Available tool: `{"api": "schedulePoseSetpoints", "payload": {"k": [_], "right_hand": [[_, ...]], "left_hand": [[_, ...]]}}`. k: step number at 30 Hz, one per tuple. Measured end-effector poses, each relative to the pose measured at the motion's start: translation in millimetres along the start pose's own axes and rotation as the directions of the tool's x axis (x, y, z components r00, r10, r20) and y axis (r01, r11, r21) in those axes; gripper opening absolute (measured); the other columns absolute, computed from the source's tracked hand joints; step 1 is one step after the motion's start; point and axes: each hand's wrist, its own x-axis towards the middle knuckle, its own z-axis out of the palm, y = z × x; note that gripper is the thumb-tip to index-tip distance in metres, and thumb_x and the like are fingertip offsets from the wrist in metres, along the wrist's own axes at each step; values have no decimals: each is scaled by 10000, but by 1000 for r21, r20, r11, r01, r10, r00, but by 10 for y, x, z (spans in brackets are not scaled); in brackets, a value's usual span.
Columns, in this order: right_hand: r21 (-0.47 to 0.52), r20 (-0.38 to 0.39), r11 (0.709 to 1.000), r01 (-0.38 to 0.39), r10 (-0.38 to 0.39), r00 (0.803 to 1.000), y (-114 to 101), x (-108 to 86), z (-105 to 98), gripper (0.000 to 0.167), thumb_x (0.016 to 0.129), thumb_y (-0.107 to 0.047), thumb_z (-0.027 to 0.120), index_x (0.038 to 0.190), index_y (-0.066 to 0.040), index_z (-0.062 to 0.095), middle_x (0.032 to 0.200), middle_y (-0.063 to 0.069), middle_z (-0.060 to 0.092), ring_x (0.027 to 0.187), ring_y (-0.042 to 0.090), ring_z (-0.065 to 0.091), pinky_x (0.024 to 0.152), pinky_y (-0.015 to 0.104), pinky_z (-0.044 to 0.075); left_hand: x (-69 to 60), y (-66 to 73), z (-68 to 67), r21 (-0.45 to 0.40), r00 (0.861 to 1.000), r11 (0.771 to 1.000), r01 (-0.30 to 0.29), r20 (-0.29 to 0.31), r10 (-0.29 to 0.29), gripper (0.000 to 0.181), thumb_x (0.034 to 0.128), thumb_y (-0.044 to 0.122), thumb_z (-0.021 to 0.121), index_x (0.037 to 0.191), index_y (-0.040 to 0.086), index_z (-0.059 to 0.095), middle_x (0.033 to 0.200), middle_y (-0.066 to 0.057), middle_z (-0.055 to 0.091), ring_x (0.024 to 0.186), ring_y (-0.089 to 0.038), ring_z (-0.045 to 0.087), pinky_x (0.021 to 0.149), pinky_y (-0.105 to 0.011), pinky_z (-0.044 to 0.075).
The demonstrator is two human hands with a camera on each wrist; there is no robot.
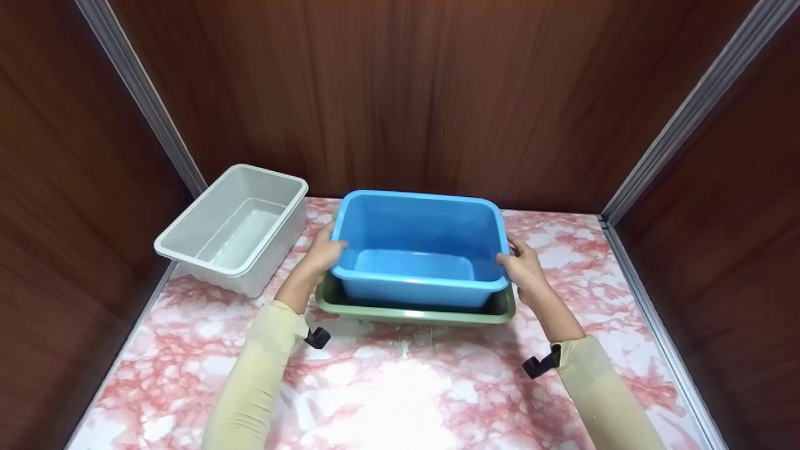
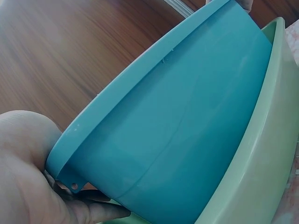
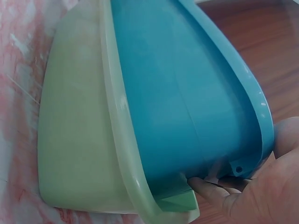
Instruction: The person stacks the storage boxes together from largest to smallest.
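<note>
The blue tub [image 1: 415, 234] is sitting partly inside the green tub [image 1: 415, 314], its rim standing higher than the green one, whose front edge is showing at six o'clock. Its long axis is running from nine to three o'clock, straight between the hands: the left hand [image 1: 322, 253] is gripping the nine-o'clock end and the right hand [image 1: 524, 269] the three-o'clock end, thumbs over the rim, fingers beneath it outside. Neither hand is lying clearly nearer. Whether the blue base is touching the green floor is staying hidden. The grey tub [image 1: 240, 219] is standing apart, toward nine o'clock on the marbled counter [image 1: 156, 350].
</note>
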Motion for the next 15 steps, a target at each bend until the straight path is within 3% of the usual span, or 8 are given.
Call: {"api": "schedulePoseSetpoints", "payload": {"k": [15], "right_hand": [[-16,3,1000,0,0,1000,45,7,29,779,787,30,526,1524,-76,296,1456,181,425,1265,276,418,1006,436,385]], "left_hand": [[-19,-31,-28,36,999,999,21,-27,-20,626,888,-85,435,1491,-39,273,1448,-272,373,1271,-389,411,1032,-506,363]]}}
